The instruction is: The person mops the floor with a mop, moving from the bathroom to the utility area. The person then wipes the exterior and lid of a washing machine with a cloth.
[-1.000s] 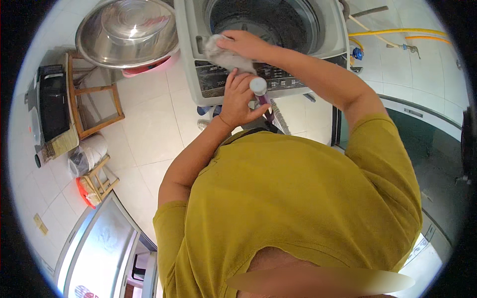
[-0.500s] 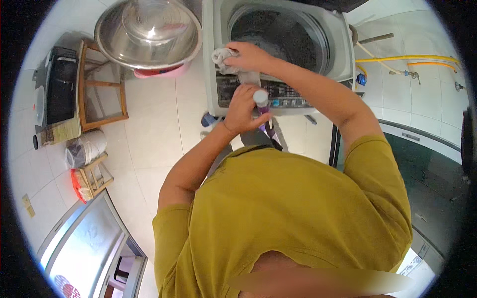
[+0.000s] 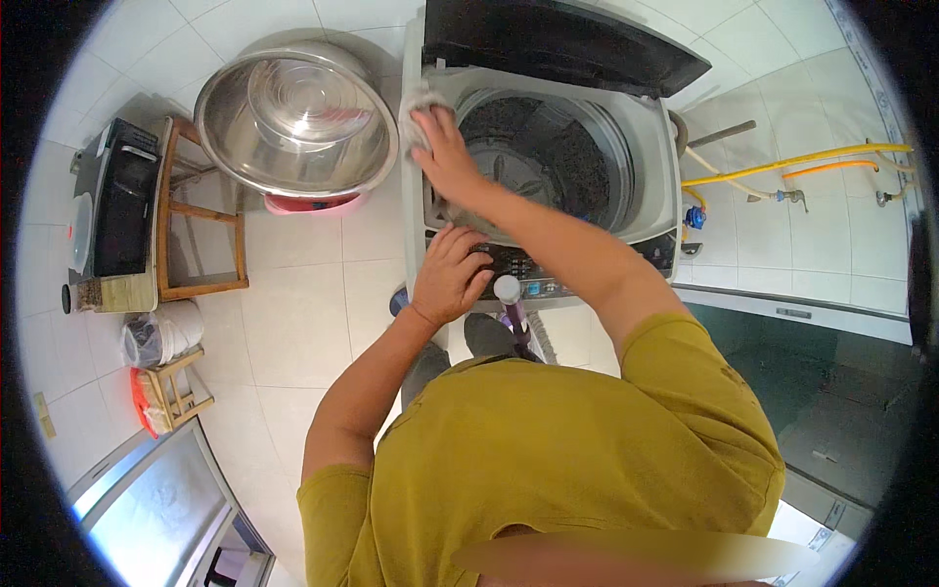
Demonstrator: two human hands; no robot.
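A top-loading washing machine stands before me with its dark lid raised and the drum showing. My right hand is closed over a greyish-white cloth, pressed to the machine's left rim; its fingers are partly blurred. Lower down, my left hand lies with fingers stretched out at the left end of the dark control panel, holding nothing that I can see. Close to its right, a purple pole with a white cap leans upright between me and the panel.
Left of the machine, a large steel basin rests above a pink tub. A wooden stool frame and a black oven-like appliance stand farther left. Yellow hoses and a tap run along the right wall.
My right hand has moved the cloth farther back along the left rim. My left hand has shifted left, away from the pole. The view has tilted, showing more of the lid.
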